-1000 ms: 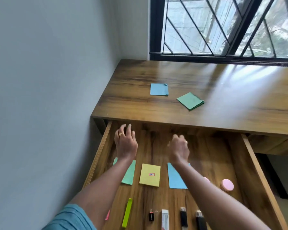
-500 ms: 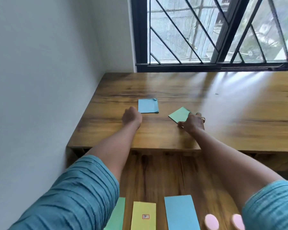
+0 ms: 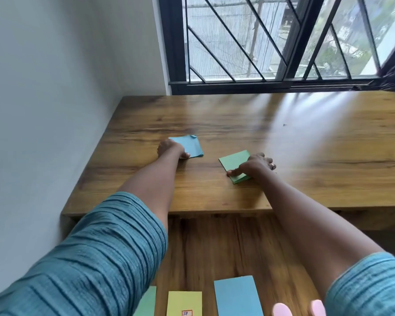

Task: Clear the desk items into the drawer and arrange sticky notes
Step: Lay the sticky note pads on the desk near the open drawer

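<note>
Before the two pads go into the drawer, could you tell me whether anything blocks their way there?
Nothing visible does. The left hand grips the blue pad and the right hand the green pad; nothing lies on the desk between them and its front edge, and the drawer below stands open.

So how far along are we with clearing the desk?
Done: a row of pads and two pink items lie in the open drawer. In hand: the left hand grips the blue pad on the desk; the right hand grips the green pad. Left: both pads go into the drawer, arranged with the row.
</note>
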